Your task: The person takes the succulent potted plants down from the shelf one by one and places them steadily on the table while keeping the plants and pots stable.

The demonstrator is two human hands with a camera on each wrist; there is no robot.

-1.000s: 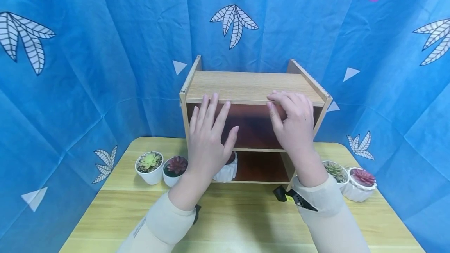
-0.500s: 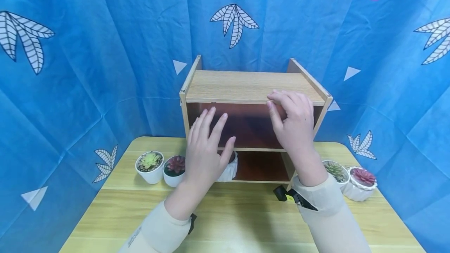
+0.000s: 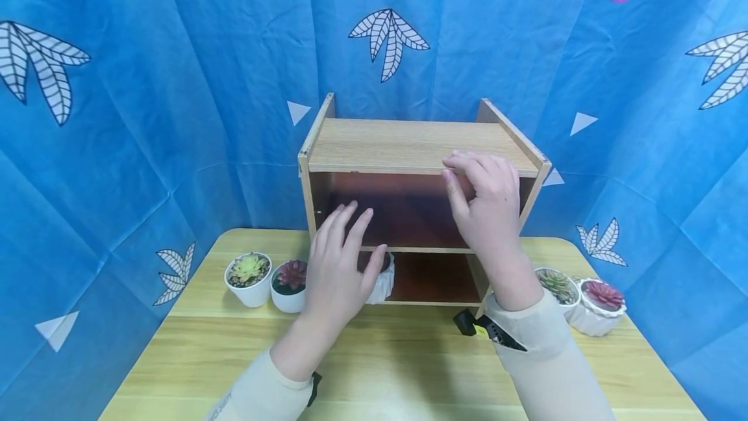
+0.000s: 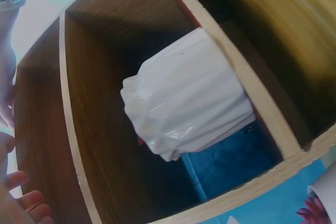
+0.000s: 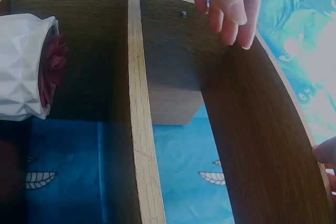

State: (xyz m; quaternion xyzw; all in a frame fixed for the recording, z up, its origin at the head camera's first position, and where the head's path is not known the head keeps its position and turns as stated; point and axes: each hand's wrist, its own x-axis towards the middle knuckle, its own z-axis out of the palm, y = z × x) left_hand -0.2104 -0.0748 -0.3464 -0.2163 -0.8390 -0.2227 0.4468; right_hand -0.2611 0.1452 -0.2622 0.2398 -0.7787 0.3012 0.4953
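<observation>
A small wooden shelf stands on the table. My right hand holds the front edge of its top board, thumb below and fingers above; fingertips show at that edge in the right wrist view. My left hand hovers before the left side of the shelf, fingers spread, nothing in it. Behind it in the head view, a white pot sits in the lower compartment, partly hidden. In the right wrist view this pot holds a dark red succulent.
Left of the shelf stand a green succulent and a dark red succulent in white pots. On the right are a spiky green succulent and a pink-red succulent. A blue patterned curtain hangs around the wooden table.
My left hand has come down from the top board's front edge to the height of the middle board. My right hand has stayed at the top board.
</observation>
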